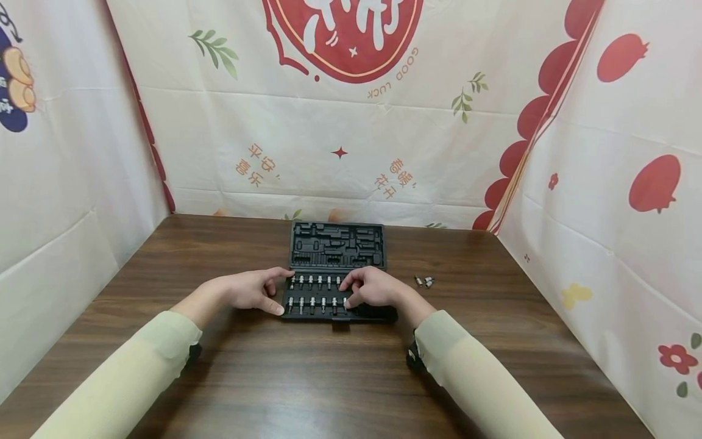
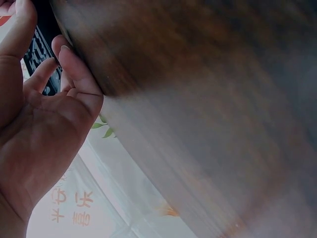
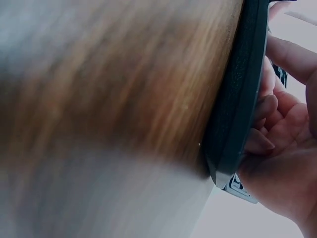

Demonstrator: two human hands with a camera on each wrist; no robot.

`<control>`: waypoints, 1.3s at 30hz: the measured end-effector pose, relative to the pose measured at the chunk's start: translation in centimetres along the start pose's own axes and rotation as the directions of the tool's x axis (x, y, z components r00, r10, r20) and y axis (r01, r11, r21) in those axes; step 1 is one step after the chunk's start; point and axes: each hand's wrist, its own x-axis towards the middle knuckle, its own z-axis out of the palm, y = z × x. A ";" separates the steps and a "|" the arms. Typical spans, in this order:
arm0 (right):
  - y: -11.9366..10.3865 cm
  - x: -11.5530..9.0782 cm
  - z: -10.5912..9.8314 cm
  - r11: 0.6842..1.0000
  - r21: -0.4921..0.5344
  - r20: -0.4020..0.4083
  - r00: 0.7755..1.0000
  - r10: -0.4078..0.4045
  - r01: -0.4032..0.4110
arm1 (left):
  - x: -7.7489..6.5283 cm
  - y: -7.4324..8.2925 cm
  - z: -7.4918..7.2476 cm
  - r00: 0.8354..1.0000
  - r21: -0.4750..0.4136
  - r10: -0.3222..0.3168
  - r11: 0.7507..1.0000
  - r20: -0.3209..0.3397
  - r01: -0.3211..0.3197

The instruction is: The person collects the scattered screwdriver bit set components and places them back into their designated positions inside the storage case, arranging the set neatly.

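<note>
A black bit-socket case (image 1: 338, 272) lies unfolded on the table, with two rows of silver bit sockets (image 1: 312, 303) in its near half. At the case's left end, my left hand (image 1: 249, 289) spreads thumb and index finger: the thumb touches the front corner, the index finger the edge near the hinge. My right hand (image 1: 373, 286) lies over the right part of the near half. Its thumb tip is at a socket in the front row, the index fingertip beside the back row; the other fingers curl under. Whether it pinches a socket is hidden. The right wrist view shows the case's edge (image 3: 237, 94) beside curled fingers.
A few loose bit sockets (image 1: 425, 281) lie on the brown wooden table (image 1: 307, 378), right of the case. The case's lid (image 1: 337, 245) lies toward the back, its moulded recesses showing. Printed white cloth (image 1: 307, 128) hangs behind and at both sides.
</note>
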 end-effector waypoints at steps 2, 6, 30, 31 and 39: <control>-0.3 0.0 -0.1 1.000 0.001 -0.001 1.000 0.008 -0.008 | 0.0 0.0 -0.1 1.000 0.002 -0.003 1.000 -0.001 0.003; -0.4 0.0 -0.1 1.000 -0.006 -0.004 1.000 0.016 -0.016 | 0.0 0.0 -0.1 1.000 0.002 -0.009 1.000 -0.002 0.009; 0.2 -0.1 -0.2 1.000 0.009 0.010 1.000 -0.004 0.004 | 0.1 -0.2 0.1 1.000 0.012 0.002 1.000 0.000 -0.002; 0.2 -0.1 -0.2 1.000 0.006 0.007 1.000 -0.001 0.001 | 0.1 -0.2 0.1 1.000 0.014 0.002 1.000 0.000 -0.002; 0.4 -0.1 -0.2 1.000 0.015 0.001 1.000 -0.001 0.001 | 0.0 -0.1 0.1 1.000 0.006 0.001 1.000 0.001 -0.001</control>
